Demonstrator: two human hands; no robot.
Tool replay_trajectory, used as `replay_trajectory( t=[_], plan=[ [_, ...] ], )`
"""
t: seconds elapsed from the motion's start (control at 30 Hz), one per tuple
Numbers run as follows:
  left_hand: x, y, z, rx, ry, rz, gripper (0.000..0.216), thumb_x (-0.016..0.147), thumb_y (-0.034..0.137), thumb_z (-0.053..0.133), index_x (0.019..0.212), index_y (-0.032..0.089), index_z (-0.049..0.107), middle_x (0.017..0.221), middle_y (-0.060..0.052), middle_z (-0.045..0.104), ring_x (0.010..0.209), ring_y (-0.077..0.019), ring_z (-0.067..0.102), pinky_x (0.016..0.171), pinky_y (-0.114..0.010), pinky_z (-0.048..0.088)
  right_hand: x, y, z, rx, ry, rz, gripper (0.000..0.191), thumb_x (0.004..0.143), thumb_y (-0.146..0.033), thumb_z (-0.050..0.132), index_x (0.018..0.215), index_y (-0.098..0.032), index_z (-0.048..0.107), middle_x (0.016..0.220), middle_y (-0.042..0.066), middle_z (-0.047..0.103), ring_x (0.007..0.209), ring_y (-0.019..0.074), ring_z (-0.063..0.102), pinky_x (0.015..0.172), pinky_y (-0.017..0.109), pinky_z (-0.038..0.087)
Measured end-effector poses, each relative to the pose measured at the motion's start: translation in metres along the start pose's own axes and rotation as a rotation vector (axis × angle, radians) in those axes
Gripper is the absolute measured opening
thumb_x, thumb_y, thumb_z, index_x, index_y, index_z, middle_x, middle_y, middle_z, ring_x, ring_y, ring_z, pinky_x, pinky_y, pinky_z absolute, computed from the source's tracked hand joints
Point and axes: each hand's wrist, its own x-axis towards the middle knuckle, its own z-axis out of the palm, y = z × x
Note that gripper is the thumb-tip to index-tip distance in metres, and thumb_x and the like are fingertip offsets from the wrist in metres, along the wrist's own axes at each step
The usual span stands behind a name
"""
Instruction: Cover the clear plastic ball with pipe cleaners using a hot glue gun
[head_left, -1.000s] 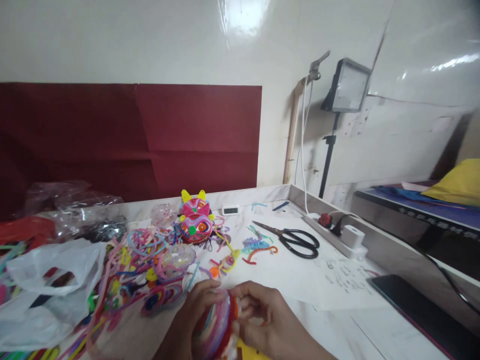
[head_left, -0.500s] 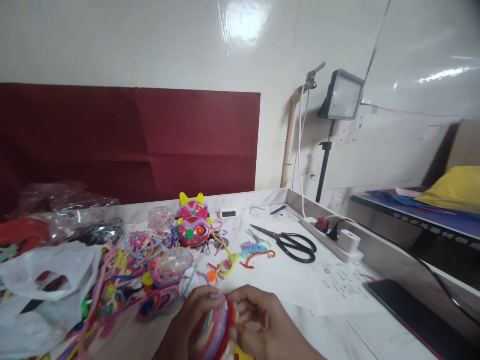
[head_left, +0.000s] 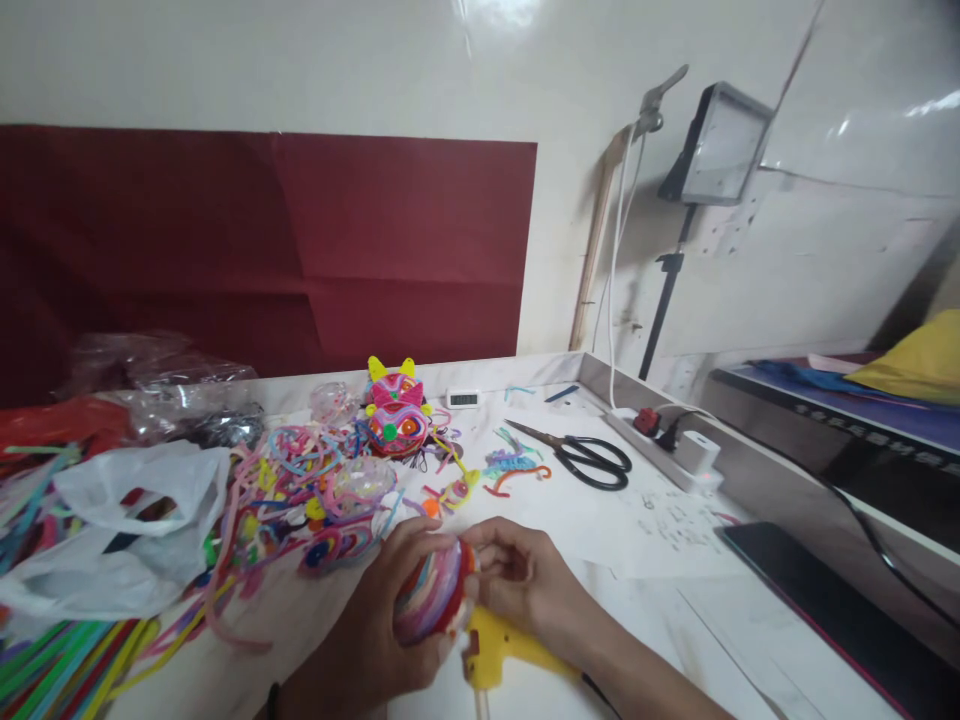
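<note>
A rounded craft piece, covered in bands of pipe cleaner in purple, pink, white and red, is held up off the table near the front. My left hand wraps round its left side, thumb below and fingers over the top. At its right, red edge, the fingers of my right hand are bent and pressed close; whether a small strip is pinched there I cannot make out. Under my right wrist lies a yellow glue gun, partly covered. Beyond stands a finished-looking cat-like figure with yellow ears.
Black-handled scissors, a small digital clock and blue pipe-cleaner bits lie behind. At left are tangled pipe cleaners and a white plastic bag. A phone and power strip are at right.
The view has tipped downward, so the table sits higher and more of the yellow glue gun shows. Both hands still hold the craft piece, with little change in grip.
</note>
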Motion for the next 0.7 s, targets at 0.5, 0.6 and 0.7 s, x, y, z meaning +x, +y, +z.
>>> replay_trajectory(
  t=[0.5, 0.6, 0.7],
  plan=[
    [0.008, 0.009, -0.003, -0.065, 0.013, -0.038, 0.068, 0.061, 0.01, 0.059, 0.126, 0.029, 0.051, 0.126, -0.007, 0.057, 0.119, -0.0296, 0.056, 0.1, -0.042, 0.049, -0.004, -0.005, -0.002, 0.015, -0.024, 0.016, 0.051, 0.063, -0.047, 0.085, 0.096, -0.016, 0.063, 0.071, -0.001, 0.065, 0.062, 0.0149, 0.061, 0.064, 0.029, 0.047],
    [0.006, 0.008, -0.002, -0.153, -0.002, -0.142, 0.067, 0.063, 0.012, 0.06, 0.128, 0.026, 0.046, 0.121, -0.007, 0.06, 0.107, -0.0268, 0.062, 0.09, -0.038, 0.054, -0.005, -0.011, -0.001, -0.013, -0.013, 0.026, 0.05, 0.065, -0.046, 0.084, 0.097, -0.015, 0.063, 0.075, 0.001, 0.067, 0.066, 0.0157, 0.062, 0.067, 0.029, 0.047],
    [0.005, 0.008, -0.003, -0.223, 0.003, -0.194, 0.063, 0.064, 0.012, 0.058, 0.124, 0.026, 0.046, 0.115, -0.005, 0.061, 0.098, -0.0234, 0.064, 0.083, -0.034, 0.056, -0.006, -0.013, -0.001, -0.02, -0.027, 0.015, 0.044, 0.069, -0.043, 0.081, 0.098, -0.014, 0.063, 0.076, 0.002, 0.068, 0.069, 0.0164, 0.062, 0.069, 0.031, 0.048]
  ],
)
